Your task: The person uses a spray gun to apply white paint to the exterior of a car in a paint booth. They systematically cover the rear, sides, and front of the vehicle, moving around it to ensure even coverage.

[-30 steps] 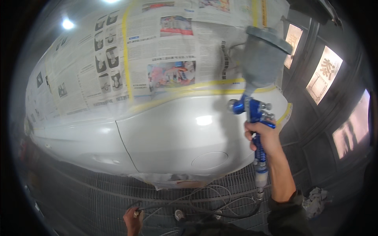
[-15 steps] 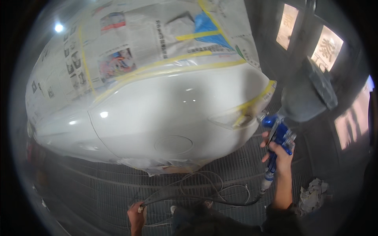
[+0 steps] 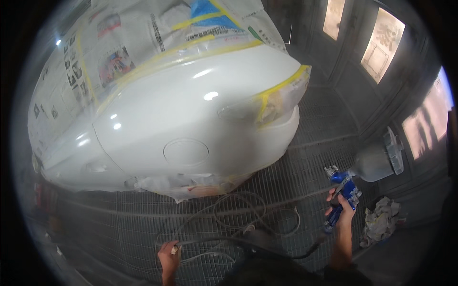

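My right hand [image 3: 342, 213] is wrapped round the handle of a blue spray gun [image 3: 344, 186] with a grey paint cup [image 3: 373, 164] on it. The gun is held apart from the car, right of its rear corner. A dark air hose [image 3: 224, 239] runs from under the gun to my left hand [image 3: 169, 256], which is closed round it low in the view. Ahead stands a glossy white car body [image 3: 162, 114] with a round fuel flap [image 3: 186, 151]. Newspaper [image 3: 138, 33] and yellow tape mask its upper part, and its tail light [image 3: 276, 105] is masked too.
Loops of hose [image 3: 238, 209] lie on the slatted grate floor [image 3: 315, 152] below the car. Crumpled paper [image 3: 380, 221] is heaped at the right. Dark wall panels with lit windows [image 3: 383, 45] stand on the right. Masking sheet [image 3: 191, 185] hangs along the car's lower edge.
My right hand has drawn the spray gun down and away from the tail light, out to the right. The car sits further left and higher in view. My left hand still holds the hose.
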{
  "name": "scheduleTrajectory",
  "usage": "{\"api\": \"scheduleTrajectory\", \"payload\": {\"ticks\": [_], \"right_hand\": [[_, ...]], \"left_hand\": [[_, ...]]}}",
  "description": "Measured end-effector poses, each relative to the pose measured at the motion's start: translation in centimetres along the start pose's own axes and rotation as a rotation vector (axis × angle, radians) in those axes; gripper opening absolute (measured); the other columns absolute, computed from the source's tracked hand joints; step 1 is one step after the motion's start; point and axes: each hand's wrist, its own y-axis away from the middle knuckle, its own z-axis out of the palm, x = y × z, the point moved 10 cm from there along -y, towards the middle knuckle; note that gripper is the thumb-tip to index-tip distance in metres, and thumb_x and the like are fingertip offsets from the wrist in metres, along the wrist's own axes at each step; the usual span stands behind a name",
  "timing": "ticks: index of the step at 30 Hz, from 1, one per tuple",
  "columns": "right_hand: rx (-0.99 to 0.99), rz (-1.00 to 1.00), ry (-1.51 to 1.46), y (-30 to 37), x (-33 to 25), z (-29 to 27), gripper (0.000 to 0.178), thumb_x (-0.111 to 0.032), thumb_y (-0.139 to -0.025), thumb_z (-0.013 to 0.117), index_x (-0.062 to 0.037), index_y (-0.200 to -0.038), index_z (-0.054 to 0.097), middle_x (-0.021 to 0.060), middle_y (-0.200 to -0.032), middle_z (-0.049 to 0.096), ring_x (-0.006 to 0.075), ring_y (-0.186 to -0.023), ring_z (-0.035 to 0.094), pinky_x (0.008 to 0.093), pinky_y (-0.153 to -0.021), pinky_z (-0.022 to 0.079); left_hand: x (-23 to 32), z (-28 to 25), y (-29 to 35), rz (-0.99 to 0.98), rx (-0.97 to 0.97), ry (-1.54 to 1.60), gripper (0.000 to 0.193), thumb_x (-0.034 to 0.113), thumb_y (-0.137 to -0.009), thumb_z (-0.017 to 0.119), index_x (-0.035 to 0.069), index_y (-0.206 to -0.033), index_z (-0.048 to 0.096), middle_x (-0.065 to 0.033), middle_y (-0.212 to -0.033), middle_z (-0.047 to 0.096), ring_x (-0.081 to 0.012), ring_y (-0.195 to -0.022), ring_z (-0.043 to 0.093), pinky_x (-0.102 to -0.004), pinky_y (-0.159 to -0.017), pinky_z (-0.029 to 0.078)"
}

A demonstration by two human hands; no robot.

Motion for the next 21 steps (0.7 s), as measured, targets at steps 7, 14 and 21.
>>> {"api": "scheduleTrajectory", "payload": {"ticks": [7,14,21], "right_hand": [[-0.053,-0.020,0.053,0.4,0.0,-4.2,0.028,-0.013,-0.090,0.063,0.0052,-0.111,0.061,0.0162,-0.102,0.067,0.0209,-0.083,0.066,0.0306,-0.045,0.058],[-0.130,0.003,0.093,-3.1,8.5,-6.5,0.027,-0.011,-0.089,0.062,0.0074,-0.109,0.062,0.0166,-0.098,0.066,0.0212,-0.082,0.066,0.0289,-0.044,0.057],[-0.281,0.174,-0.040,-4.5,25.7,-3.2,0.029,-0.008,-0.094,0.064,0.0007,-0.122,0.061,0.0083,-0.105,0.069,0.0138,-0.088,0.066,0.0247,-0.053,0.056]], "left_hand": [[3.2,4.9,3.9,-0.076,-0.041,0.095,0.025,-0.001,-0.074,0.078,0.002,-0.098,0.072,-0.0180,-0.094,0.070,-0.0359,-0.085,0.069,-0.0407,-0.072,0.054],[4.9,10.8,6.4,0.019,0.046,0.004,0.023,0.000,-0.078,0.074,0.002,-0.100,0.069,-0.0191,-0.095,0.068,-0.0397,-0.084,0.067,-0.0411,-0.073,0.053],[3.8,17.0,8.3,0.014,0.228,-0.033,0.024,0.000,-0.080,0.074,0.004,-0.103,0.069,-0.0176,-0.098,0.069,-0.0369,-0.086,0.068,-0.0380,-0.074,0.054]]}}
